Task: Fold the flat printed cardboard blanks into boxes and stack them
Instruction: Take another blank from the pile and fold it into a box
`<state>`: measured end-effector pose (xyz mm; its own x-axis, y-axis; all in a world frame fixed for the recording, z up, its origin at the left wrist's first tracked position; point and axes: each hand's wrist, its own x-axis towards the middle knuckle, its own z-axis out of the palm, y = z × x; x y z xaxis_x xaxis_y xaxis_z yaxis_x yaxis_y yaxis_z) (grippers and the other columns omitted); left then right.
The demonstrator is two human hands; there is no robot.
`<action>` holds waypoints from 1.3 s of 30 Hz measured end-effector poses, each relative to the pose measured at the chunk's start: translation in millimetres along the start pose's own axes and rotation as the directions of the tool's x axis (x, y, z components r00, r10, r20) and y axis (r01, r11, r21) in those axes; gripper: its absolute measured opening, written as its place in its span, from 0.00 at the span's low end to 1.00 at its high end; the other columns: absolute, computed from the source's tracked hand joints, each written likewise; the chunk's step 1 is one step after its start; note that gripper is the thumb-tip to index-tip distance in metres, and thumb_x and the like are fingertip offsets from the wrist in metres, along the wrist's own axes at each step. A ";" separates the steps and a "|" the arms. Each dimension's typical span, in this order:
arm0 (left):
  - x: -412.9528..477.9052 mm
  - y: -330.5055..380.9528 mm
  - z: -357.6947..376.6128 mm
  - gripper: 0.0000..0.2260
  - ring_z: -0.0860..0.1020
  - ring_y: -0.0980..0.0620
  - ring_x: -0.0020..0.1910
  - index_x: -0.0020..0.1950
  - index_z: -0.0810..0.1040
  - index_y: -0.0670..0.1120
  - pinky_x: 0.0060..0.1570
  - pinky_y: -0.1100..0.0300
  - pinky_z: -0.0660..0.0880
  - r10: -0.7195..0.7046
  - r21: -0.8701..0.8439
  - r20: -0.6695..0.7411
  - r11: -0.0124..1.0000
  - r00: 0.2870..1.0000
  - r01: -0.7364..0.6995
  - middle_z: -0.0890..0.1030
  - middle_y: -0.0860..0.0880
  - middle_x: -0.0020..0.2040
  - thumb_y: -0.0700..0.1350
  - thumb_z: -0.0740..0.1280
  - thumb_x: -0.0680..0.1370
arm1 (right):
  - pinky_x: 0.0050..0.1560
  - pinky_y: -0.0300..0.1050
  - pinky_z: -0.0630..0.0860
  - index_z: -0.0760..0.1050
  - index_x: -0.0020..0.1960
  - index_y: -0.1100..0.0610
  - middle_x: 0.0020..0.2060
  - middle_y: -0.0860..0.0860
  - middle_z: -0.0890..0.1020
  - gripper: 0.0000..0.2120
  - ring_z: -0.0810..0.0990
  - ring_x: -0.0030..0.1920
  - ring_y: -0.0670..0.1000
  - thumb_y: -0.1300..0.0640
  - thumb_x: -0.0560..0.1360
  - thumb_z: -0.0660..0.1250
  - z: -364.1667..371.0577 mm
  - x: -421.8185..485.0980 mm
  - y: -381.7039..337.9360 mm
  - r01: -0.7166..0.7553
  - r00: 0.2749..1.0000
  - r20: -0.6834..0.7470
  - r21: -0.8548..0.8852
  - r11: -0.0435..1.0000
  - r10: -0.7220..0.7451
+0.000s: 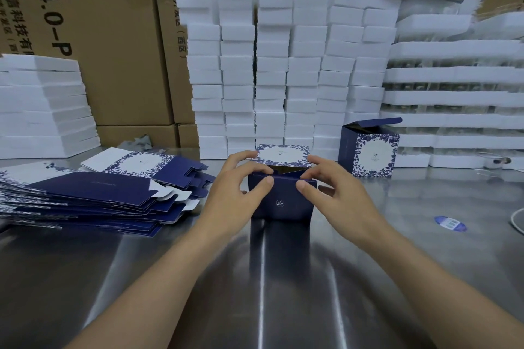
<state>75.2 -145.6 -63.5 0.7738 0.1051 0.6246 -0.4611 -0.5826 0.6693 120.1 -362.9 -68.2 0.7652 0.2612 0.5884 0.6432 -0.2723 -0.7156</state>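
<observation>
A half-folded navy box [282, 202] with a small white logo stands on the steel table [255, 278] in the middle. Its floral-printed white flap [283, 154] stands up at the back. My left hand [238, 181] grips the box's upper left edge, thumb on the front flap. My right hand [334, 184] grips the upper right edge the same way. A pile of flat navy and floral blanks [93, 195] lies fanned out to the left. One finished box [368, 150] with its lid open stands to the right.
White foam blocks [283, 71] are stacked high behind the box, with more at the left [42, 105] and foam trays at the right [453, 93]. Brown cartons [113, 22] fill the background. A blue oval sticker [450, 223] and a white cable [517, 221] lie at right.
</observation>
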 end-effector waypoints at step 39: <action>-17.4 36.4 24.3 0.11 0.79 0.56 0.63 0.61 0.78 0.55 0.60 0.64 0.75 0.071 -0.152 -0.268 0.982 0.961 -0.115 0.81 0.59 0.59 0.56 0.69 0.81 | 0.70 0.52 0.61 0.57 0.80 0.28 0.78 0.44 0.66 0.46 0.64 0.78 0.52 0.28 0.65 0.70 10.4 -12.1 -27.4 0.270 0.917 -0.090 -0.578 0.770 -0.388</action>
<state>55.5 -188.3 -59.8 0.5943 0.2752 0.7557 -0.6081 -0.4612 0.6462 93.0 -349.0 -59.6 0.4544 0.2621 0.8514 0.7172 -0.6744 -0.1752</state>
